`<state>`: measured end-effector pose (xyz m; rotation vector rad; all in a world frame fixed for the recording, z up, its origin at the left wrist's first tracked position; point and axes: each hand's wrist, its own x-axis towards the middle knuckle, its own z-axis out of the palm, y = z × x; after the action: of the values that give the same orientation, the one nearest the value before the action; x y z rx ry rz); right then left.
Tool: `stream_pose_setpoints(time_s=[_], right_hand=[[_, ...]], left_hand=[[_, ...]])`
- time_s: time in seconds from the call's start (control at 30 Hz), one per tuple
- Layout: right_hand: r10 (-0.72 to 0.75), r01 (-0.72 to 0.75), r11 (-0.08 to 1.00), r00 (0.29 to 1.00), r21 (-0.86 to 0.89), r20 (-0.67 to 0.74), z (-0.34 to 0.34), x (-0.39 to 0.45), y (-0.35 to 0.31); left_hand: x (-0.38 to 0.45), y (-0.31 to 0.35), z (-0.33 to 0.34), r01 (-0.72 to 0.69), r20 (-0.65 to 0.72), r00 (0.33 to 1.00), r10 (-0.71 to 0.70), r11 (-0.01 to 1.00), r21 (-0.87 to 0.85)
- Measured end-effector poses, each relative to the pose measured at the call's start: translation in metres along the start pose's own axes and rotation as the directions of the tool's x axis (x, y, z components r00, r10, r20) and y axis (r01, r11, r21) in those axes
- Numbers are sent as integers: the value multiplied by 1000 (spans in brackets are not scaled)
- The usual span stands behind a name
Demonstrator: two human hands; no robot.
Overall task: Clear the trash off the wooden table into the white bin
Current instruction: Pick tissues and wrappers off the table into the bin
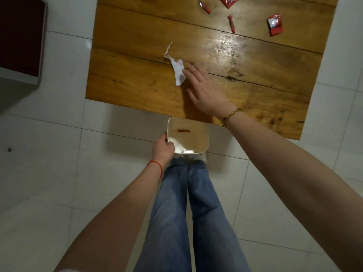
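A crumpled white tissue (177, 69) lies on the wooden table (137, 46) near its front edge. My right hand (206, 91) hovers flat over the table with fingers spread, its fingertips touching the tissue's right side. My left hand (163, 149) grips the left rim of the white bin (205, 134), which sits just below the table's front edge. One red scrap (183, 130) lies inside the bin. Several red wrappers rest at the table's far right: a torn packet (275, 24), a thin twisted strip (231, 23), a small piece (204, 5) and another packet (228, 1) at the top edge.
White floor tiles (59, 154) surround the table. A dark red cabinet with a grey base (19, 36) stands at the far left. My legs in blue jeans (186, 213) stand directly behind the bin.
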<state>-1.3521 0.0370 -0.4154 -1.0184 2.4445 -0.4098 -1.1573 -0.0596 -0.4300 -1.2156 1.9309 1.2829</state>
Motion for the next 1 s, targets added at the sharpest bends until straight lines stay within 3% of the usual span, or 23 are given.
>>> stream_pose_setpoints(time_s=[0.2,0.53,0.73,1.0], right_hand=[[-30,34,992,999,-122,35,13,18,-15],[-328,353,932,919,-86,217,61,-97,-32],[-96,94,994,994,47,42,60,-118,-43],[158,-146,982,983,121,-96,30,-144,-57]], left_hand=[[9,-6,-16,-24,-10,1000,24,1000,8],[3,-8,-20,-2,1,1000,2,1000,5],[-12,-9,-25,-11,9,1000,11,999,32],[-45,-3,-44,-27,15,1000,26,998,58]])
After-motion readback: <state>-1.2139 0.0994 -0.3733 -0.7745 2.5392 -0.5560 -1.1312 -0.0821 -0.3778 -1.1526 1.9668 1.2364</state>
